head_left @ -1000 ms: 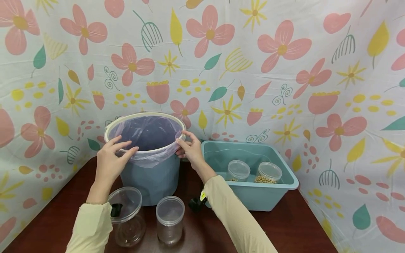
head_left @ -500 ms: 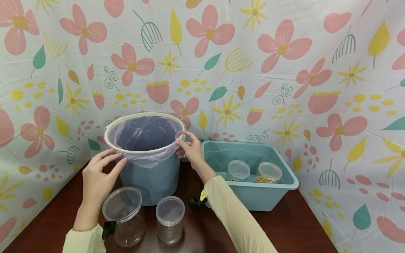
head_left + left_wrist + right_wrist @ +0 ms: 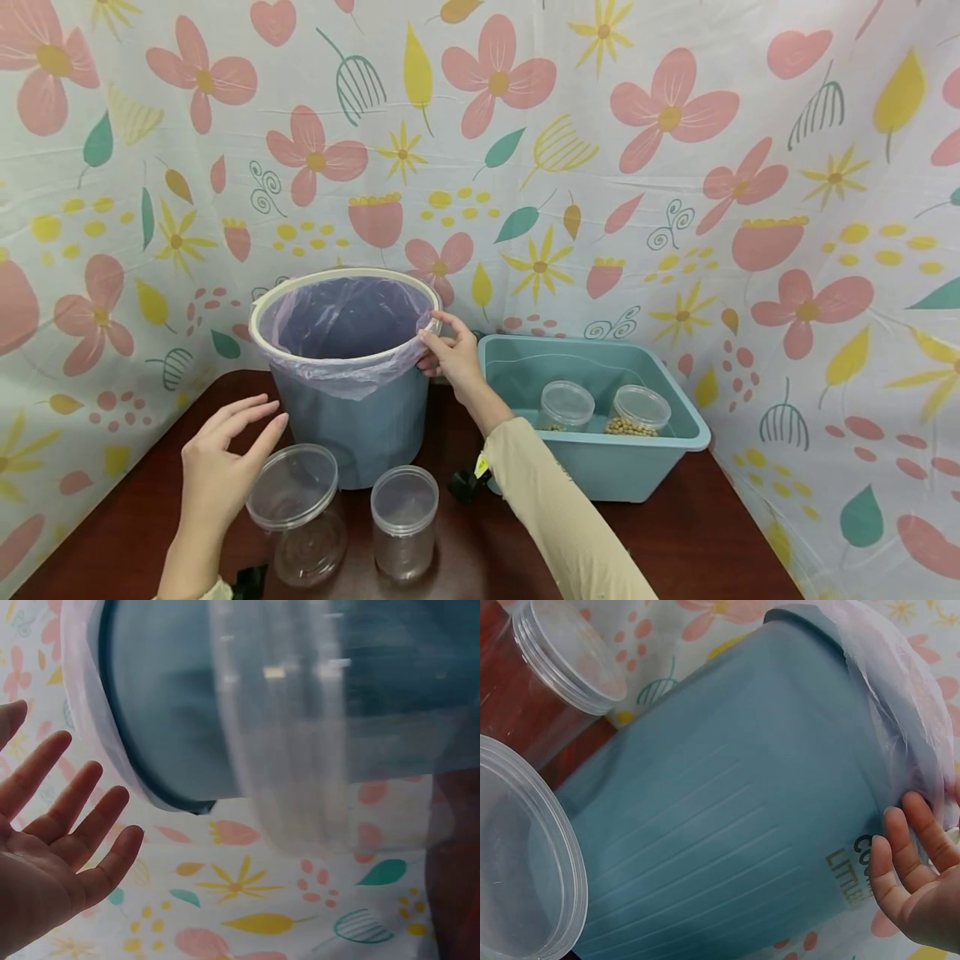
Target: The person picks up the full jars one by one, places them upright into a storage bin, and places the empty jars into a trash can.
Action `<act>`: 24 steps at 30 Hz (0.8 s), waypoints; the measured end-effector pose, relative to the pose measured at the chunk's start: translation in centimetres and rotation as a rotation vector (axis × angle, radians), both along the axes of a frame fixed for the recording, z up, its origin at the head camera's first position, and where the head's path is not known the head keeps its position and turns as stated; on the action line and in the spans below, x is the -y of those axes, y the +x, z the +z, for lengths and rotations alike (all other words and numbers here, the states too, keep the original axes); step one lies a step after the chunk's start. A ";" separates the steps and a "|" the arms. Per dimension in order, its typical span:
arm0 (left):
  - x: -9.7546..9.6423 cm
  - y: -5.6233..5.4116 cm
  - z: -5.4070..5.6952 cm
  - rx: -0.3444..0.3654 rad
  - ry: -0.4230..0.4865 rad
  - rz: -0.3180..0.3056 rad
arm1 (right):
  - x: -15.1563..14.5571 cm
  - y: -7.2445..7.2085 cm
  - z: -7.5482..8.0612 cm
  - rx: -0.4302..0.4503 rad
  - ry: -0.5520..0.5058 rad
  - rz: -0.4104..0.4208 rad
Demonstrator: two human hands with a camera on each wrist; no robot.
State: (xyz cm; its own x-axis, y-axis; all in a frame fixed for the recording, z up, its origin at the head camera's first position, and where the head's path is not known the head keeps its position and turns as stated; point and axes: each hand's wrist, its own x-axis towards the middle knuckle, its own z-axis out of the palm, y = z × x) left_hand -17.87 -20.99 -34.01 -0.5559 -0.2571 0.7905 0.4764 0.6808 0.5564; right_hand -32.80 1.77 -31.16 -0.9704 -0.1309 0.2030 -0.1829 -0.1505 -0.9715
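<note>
A blue trash can [image 3: 360,437] stands on the table, lined with a thin translucent purple trash bag [image 3: 356,382] folded outward over its top. A cream ring [image 3: 262,340] runs around the mouth over the bag. At the right side of the rim, my right hand [image 3: 459,360] pinches the bag and ring edge between thumb and index finger; the right wrist view shows its other fingers [image 3: 897,859] bent beside the can's wall. My left hand [image 3: 213,467] is held left of the can, apart from it, fingers spread and holding nothing, as the left wrist view [image 3: 56,855] confirms.
Two clear lidded jars, a wide jar [image 3: 309,546] and a narrower jar [image 3: 405,533], stand in front of the can. At right is a blue-green tub [image 3: 600,471] holding two lidded jars; one jar [image 3: 637,410] contains beige beans. A floral curtain [image 3: 570,167] hangs behind.
My left hand has come off the front left of the rim and moved down and to the left. The right hand keeps its place on the rim.
</note>
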 end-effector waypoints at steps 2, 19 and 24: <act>0.0 0.2 -0.5 0.008 0.017 0.004 | 0.0 0.0 0.0 -0.002 -0.002 -0.002; 0.4 1.8 -5.1 0.195 0.099 0.067 | -0.1 0.0 0.1 -0.004 0.004 -0.004; 0.5 2.0 -6.3 0.256 0.102 0.081 | 0.0 0.0 0.0 0.003 0.003 0.004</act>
State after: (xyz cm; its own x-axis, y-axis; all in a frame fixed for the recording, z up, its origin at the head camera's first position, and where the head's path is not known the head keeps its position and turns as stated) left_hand -15.87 -21.47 -40.30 -0.7083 -0.3797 0.5952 0.2583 0.6452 0.7190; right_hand -32.80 1.80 -31.16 -0.9705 -0.1351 0.1997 -0.1795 -0.1479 -0.9726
